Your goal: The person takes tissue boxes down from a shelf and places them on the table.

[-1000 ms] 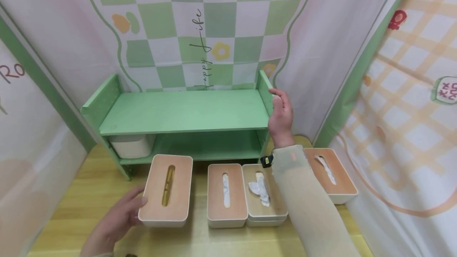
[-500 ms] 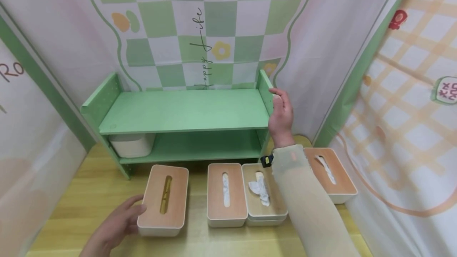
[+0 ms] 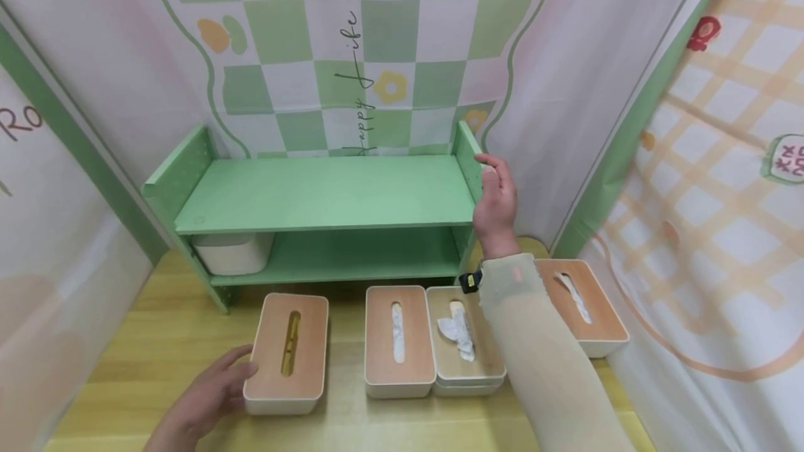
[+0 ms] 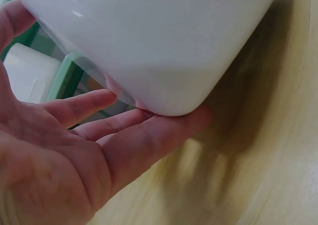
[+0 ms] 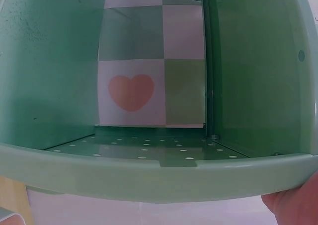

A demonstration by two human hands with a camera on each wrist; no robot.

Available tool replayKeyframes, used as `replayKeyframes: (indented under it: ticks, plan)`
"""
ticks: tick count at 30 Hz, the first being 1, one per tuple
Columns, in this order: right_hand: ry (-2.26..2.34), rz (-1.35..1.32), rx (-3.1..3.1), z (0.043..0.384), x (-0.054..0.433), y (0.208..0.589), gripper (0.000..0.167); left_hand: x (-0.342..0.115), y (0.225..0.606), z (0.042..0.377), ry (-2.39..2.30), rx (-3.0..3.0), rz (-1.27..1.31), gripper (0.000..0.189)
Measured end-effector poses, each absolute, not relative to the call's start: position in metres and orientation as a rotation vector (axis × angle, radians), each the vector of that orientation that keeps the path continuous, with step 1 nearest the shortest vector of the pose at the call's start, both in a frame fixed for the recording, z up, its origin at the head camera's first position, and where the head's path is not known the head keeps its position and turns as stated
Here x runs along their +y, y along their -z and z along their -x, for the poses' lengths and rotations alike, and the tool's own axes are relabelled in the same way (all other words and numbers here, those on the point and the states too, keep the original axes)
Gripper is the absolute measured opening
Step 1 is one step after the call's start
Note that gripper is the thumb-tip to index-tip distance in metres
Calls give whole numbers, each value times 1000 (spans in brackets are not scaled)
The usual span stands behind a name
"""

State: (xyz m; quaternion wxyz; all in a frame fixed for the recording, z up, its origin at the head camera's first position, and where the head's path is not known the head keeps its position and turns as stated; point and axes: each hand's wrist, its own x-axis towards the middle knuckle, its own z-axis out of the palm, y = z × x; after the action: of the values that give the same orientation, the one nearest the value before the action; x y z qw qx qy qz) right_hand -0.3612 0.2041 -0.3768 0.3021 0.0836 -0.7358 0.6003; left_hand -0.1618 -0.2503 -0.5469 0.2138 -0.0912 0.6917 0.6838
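A white tissue box (image 3: 306, 351) with a wood-coloured lid and an oval slot is low over the table at front left; no tissue shows in its slot. My left hand (image 3: 210, 393) holds its left side, and in the left wrist view the fingers (image 4: 144, 148) reach under a lower corner of the white body. At the right end of the green two-tier shelf (image 3: 333, 190), my right hand (image 3: 496, 211) grips the upright side panel. Only part of this hand (image 5: 295, 202) shows at the lower right of the right wrist view, against the shelf's edge.
Another tissue box (image 3: 398, 375) stands in the middle beside a paler-lidded box (image 3: 449, 358), both with tissue in their slots. Partly behind the right sleeve sits a further tissue box (image 3: 597, 298). A white container (image 3: 232, 255) occupies the lower shelf's left end. Printed curtains (image 3: 389, 26) hang around.
The tissue box in my left hand has come down toward the table and slightly nearer me, settling little over the last half second. My right hand stays on the shelf's side.
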Motion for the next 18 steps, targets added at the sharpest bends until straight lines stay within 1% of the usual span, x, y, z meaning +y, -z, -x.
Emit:
replayKeyframes:
  ticks: [5,13,18]
  plan:
    - [-1585,-217,-1952,363,205,378,46,-250,549,164,-1918,1910,248,78]
    - [-1598,-219,-1967,362,205,379,47,-257,553,165,-1988,1767,118,76]
    - [-1597,-212,-1952,363,205,379,46,-259,555,166,-1984,1783,135,77]
